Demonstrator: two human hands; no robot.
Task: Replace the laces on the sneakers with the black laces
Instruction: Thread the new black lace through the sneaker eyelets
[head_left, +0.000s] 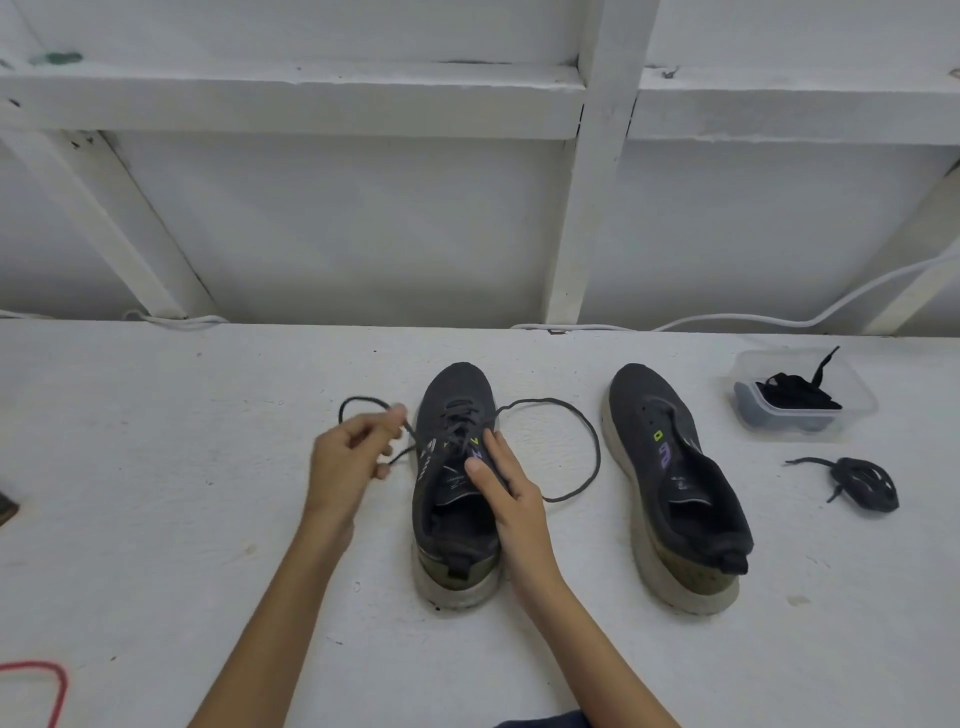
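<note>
Left sneaker (452, 395) stands on the white bench (156, 467) straight ahead of me, toe pointing away, its dark lace (582, 426) threaded and looping out to both sides. My left hand (348, 457) pinches the lace's left end, while my right hand (514, 499) rests straight-fingered on the tongue and right side. The right sneaker (654, 415) stands unlaced, near black laces (795, 392) in a clear tub (852, 410).

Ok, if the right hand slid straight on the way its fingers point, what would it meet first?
Most likely the crossed lace threaded on the sneaker that the right hand rests on, just ahead of its fingertips.
</note>
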